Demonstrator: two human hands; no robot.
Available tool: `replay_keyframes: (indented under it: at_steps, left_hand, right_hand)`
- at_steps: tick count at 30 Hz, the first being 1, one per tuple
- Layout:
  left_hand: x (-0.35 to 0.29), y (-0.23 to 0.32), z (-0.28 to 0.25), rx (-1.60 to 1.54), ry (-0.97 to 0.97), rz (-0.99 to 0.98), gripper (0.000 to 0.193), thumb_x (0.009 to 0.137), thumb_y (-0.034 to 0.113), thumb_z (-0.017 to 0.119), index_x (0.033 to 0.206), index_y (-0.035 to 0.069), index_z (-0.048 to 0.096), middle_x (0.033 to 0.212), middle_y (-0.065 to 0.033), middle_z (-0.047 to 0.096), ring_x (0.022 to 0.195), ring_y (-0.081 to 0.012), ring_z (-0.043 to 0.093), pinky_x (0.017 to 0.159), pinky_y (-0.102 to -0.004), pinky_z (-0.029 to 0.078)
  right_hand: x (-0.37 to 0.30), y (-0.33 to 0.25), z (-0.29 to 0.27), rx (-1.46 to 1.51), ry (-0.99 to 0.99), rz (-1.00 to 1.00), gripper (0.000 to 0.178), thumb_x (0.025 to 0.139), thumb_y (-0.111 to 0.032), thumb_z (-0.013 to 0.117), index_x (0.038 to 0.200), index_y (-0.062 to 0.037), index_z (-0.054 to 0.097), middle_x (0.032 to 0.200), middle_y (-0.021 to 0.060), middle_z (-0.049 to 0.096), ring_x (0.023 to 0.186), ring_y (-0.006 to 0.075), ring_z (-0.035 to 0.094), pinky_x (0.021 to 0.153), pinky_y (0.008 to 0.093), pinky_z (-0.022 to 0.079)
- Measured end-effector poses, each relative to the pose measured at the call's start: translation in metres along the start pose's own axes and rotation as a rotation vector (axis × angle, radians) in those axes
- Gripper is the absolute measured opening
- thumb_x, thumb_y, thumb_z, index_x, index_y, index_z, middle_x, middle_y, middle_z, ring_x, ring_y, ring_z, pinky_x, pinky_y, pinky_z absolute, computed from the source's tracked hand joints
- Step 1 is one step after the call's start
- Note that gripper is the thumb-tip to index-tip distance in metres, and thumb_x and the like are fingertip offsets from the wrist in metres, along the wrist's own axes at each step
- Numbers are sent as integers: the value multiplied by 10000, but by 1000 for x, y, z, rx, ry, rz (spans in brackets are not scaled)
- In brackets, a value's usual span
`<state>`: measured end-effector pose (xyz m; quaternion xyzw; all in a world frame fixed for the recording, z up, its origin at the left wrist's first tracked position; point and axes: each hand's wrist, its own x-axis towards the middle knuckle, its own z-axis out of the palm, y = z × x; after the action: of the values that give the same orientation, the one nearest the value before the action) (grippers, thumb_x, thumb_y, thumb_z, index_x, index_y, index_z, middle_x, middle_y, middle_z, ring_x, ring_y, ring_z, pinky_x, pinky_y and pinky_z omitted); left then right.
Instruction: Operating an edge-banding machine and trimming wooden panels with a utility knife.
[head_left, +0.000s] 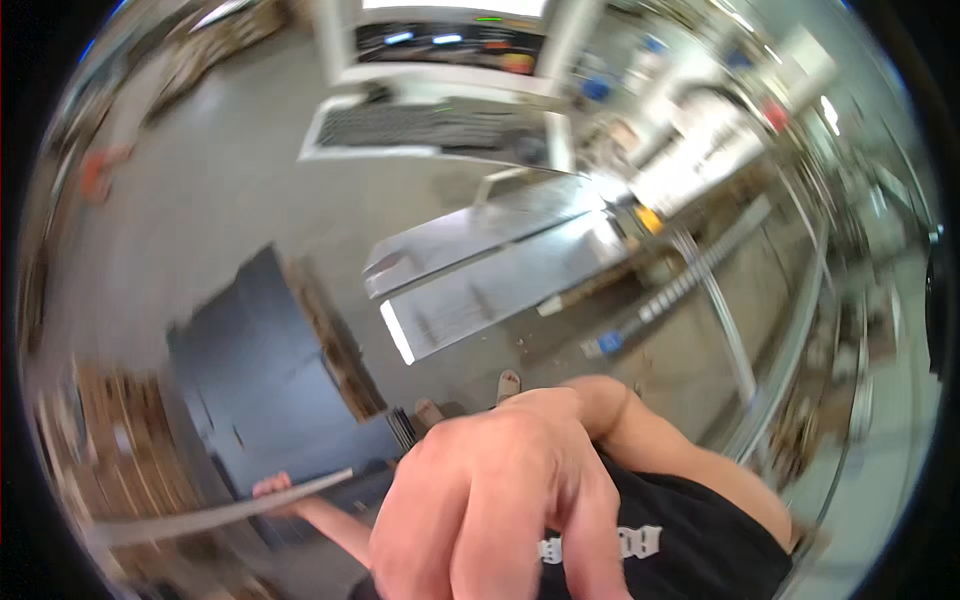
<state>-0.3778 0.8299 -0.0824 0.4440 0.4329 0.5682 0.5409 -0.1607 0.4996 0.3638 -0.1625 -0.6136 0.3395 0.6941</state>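
My right hand [500, 500] is raised very close to the camera and fills the lower middle, its back toward me and its fingers hanging down together. Its palm side is hidden. My forearm [680, 450] runs off to the right over my black shirt [690, 540]. Lower left, my left hand [275, 487] grips the edge of a long, thin grey metal strip [200, 520] that slants toward the left rim. The whole picture is blurred by motion.
Dark grey sheets [265, 370] lie stacked on a wooden pallet [335, 340] on the concrete floor. Shiny metal sheets [480, 270] lie beyond my feet [508, 385]. A white-framed machine [440, 120] stands at the back. Long metal rails [720, 300] run along the right.
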Motion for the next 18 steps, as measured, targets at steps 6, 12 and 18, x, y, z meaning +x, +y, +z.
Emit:
replay_keyframes:
  at_steps: [6, 12, 18]
  left_hand:
    - [-82, -11, 344, -196, -605, 209, 328, 940, 249, 402, 636, 125, 388, 571, 12, 390, 465, -127, 372, 431, -270, 321]
    - [-212, 57, 508, -424, -614, 522, 334, 931, 248, 425, 626, 113, 410, 599, 6, 448, 516, -128, 430, 468, -279, 359]
    - [-262, 110, 497, -346, -667, 924, 340, 923, 246, 447, 616, 101, 431, 628, 0, 507, 566, -128, 488, 505, -287, 397]
  right_hand:
    - [-60, -100, 17, -345, 38, -483, 151, 871, -60, 702, 838, 82, 664, 799, 197, 636, 694, 288, 628, 565, 362, 490]
    - [-101, -124, 73, -509, 87, -247, 246, 927, -147, 630, 859, 89, 638, 849, 233, 635, 719, 395, 612, 631, 434, 499]
    - [-117, -123, 102, -554, 161, -63, 290, 925, -227, 646, 942, 63, 648, 899, 200, 639, 789, 351, 611, 696, 434, 479]
